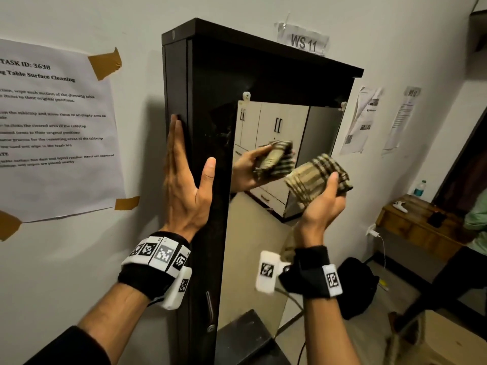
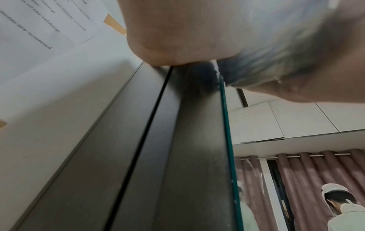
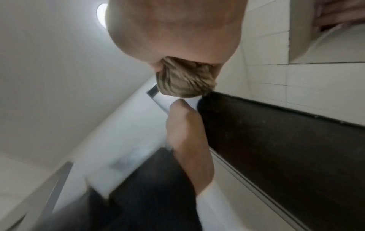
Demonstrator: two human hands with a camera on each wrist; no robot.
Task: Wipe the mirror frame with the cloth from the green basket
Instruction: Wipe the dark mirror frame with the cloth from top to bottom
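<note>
A tall dark mirror frame point(image 1: 208, 114) stands against the white wall, with the mirror glass point(image 1: 263, 233) set in its front. My left hand point(image 1: 184, 180) lies flat and open against the frame's left side, fingers straight up, thumb on the front face. In the left wrist view the palm point(image 2: 197, 31) presses the frame's edge point(image 2: 177, 140). My right hand point(image 1: 324, 204) grips a bunched beige checked cloth point(image 1: 316, 180) in front of the glass, near its right edge. The mirror reflects hand and cloth. The right wrist view shows the cloth point(image 3: 183, 79) hanging from the palm. No green basket is in view.
A taped task sheet point(image 1: 52, 127) hangs on the wall left of the frame; a "WS 11" label point(image 1: 303, 42) and more papers hang to the right. A wooden side table point(image 1: 416, 222) with a water bottle point(image 1: 419, 188) stands at right. A black bag point(image 1: 358, 285) lies on the floor.
</note>
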